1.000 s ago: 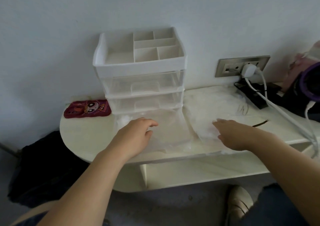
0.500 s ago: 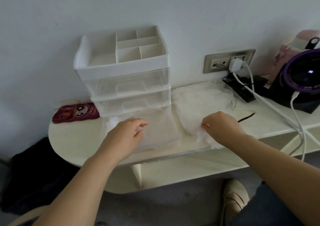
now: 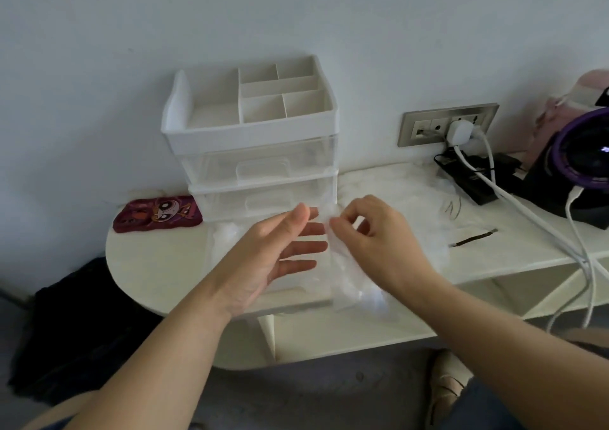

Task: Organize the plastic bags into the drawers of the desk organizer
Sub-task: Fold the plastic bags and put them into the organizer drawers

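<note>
Bag held before desk organizer (image 3: 253,133)
Right hand (image 3: 372,241) is pinching the clear plastic bag (image 3: 349,274); left hand (image 3: 273,255) is holding fingers spread alongside. Risk: thin film slipping from so light a pinch.

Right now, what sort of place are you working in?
Probably a home bedroom or study corner: a white desk holding a desk organizer, a wall socket with a charger plugged in, and a cartoon pouch.

Bare forearms (image 3: 158,357); blue denim trousers (image 3: 478,411); pale beige shoe (image 3: 445,388) (only one in view)
</note>
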Tool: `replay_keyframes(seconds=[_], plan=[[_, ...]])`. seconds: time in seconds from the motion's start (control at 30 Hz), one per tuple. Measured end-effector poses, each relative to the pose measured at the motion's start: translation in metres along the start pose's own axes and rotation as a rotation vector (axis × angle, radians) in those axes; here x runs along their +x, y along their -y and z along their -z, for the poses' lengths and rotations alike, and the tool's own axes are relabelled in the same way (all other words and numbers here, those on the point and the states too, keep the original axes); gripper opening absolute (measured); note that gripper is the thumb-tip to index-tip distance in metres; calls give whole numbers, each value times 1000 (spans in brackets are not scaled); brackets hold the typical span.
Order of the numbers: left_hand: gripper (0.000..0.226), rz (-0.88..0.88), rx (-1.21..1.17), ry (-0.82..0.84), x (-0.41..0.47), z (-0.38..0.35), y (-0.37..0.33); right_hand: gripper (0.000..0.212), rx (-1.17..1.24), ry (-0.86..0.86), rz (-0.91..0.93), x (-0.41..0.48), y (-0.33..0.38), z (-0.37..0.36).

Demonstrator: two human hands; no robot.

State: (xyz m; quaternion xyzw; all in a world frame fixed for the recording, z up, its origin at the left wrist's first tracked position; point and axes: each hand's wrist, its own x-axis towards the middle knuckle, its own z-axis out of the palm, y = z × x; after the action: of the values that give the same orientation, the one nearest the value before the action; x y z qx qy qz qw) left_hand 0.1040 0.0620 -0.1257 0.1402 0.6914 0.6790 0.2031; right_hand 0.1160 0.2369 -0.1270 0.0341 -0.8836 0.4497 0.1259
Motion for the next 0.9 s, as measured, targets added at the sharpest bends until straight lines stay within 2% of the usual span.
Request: replay_keyframes(seconds=[0.03,0.1,0.2,0.3,0.37,0.43,0.5,0.53,0.6,0.63,0.7,0.83,0.9], plan=[[79,2,-71,32,-3,3,-3,29,18,7,21,-1,5,-9],[61,-4,-113,27,-8,8,-8,28,54,29,59,-1,13,-24],[41,15,-100,-108,-13,17,-9,16,35,77,113,5,18,-38],[32,33,-233,-226,-15,29,-8,5,51,120,161,11,23,-44],[30,33,-266,-241,-18,38,-11,13,42,91,188,18,26,-43],[31,40,-284,-181,-21,50,-15,27,79,98,175,29,26,-36],[34,56,-326,-92,-24,60,-18,44,123,243,118,41,25,-25],[35,66,-338,-53,-25,64,-18,46,120,354,84,45,24,-19],[36,70,-355,2,-28,74,-17,28,48,529,70,52,23,-11],[34,67,-353,7,-28,76,-17,19,-1,542,84,55,22,-7],[28,77,-315,-74,-27,81,-15,9,-49,459,108,61,22,-3],[22,177,-31,-473,-12,78,-2,11,-239,203,129,68,22,-5],[20,216,92,-569,-4,75,5,14,-373,87,130,67,21,-13]])
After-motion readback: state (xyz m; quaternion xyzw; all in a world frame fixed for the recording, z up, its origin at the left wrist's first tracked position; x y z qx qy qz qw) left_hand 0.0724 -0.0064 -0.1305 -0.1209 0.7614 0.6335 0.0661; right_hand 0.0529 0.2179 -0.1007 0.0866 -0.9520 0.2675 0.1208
